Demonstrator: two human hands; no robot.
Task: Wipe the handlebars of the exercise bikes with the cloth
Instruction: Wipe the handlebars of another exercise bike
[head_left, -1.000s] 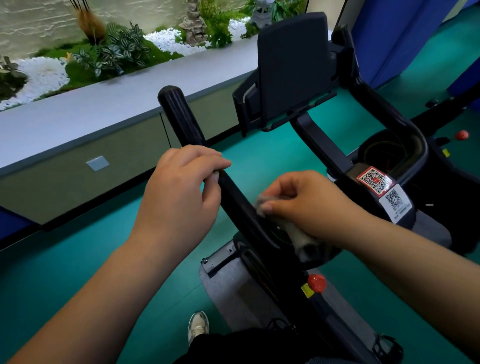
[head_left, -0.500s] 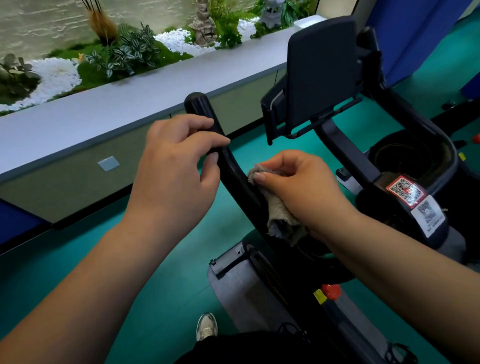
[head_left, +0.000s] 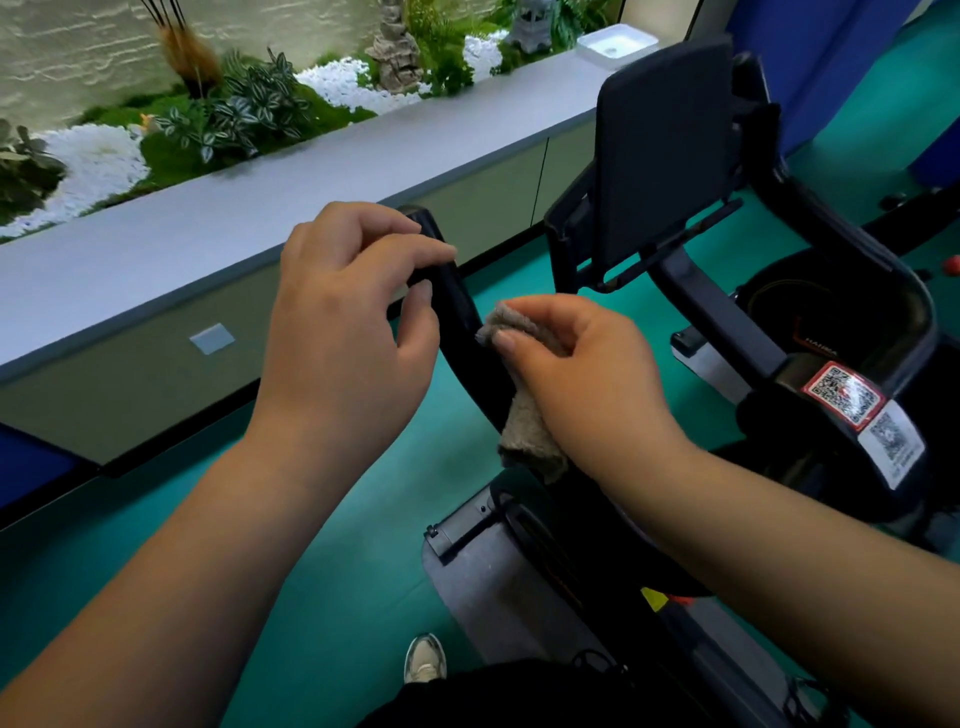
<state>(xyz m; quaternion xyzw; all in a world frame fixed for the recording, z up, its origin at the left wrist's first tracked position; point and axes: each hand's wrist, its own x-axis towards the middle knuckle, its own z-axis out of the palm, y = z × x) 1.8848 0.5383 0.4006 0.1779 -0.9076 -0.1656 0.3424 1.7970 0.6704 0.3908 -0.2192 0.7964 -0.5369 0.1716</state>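
Beige cloth (head_left: 524, 426) pinched in right hand (head_left: 587, 384) (against handlebar (head_left: 467, 332)) | left hand (head_left: 343, 322) curled over handlebar tip

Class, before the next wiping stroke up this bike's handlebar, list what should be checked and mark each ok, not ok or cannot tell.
1. Cloth held in the right hand: ok.
2. Cloth touching the handlebar: ok.
3. Left hand has a grip on the bar's upper end: ok.
4. Bar above the cloth free for wiping: not ok, left hand covers it.
5. Bar already clean: cannot tell.
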